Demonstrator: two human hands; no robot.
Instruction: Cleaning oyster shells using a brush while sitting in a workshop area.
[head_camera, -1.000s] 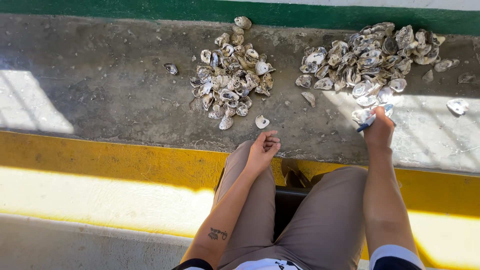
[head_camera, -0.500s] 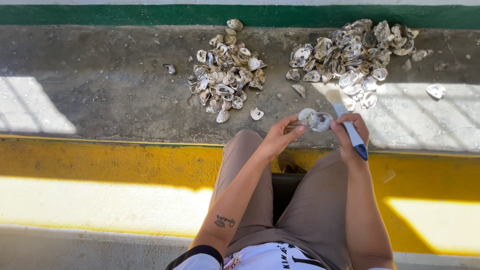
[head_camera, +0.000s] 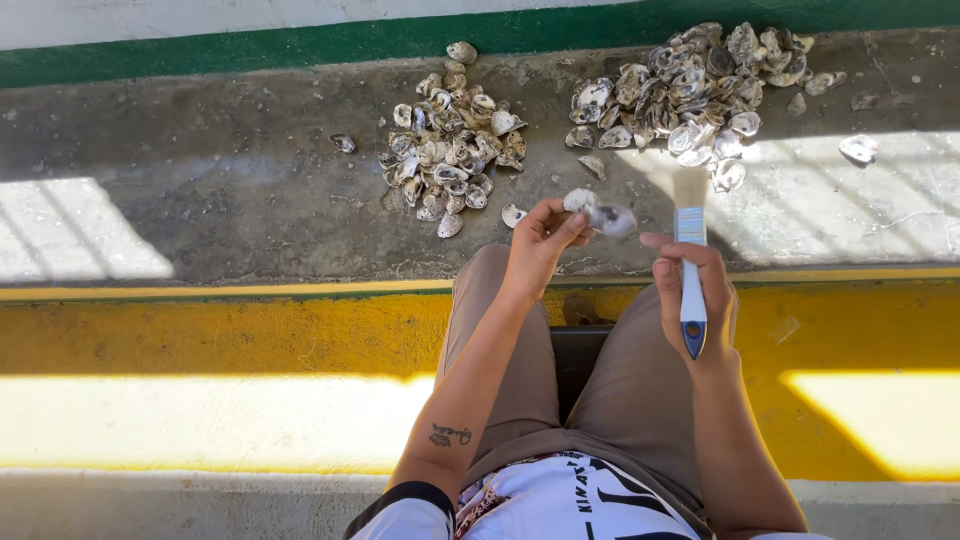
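My left hand (head_camera: 538, 243) holds a grey oyster shell (head_camera: 600, 212) up by its edge, above my knees. My right hand (head_camera: 695, 290) grips a paintbrush (head_camera: 690, 262) with a white and blue handle, bristles pointing up and away, just right of the shell. The brush tip stands a little apart from the shell. On the concrete ledge ahead lie two heaps of shells: a smaller pile (head_camera: 450, 150) at centre left and a larger pile (head_camera: 690, 85) at upper right.
Loose single shells lie on the ledge: one (head_camera: 343, 143) left of the small pile, one (head_camera: 513, 215) near my left hand, one (head_camera: 858, 148) at far right. A yellow painted step (head_camera: 230, 340) runs below the ledge; a green band (head_camera: 300, 45) borders its far side.
My right hand came back from the large pile with a shell, my left hand took that shell, and the brush has turned from bristles-down to bristles-up beside it.
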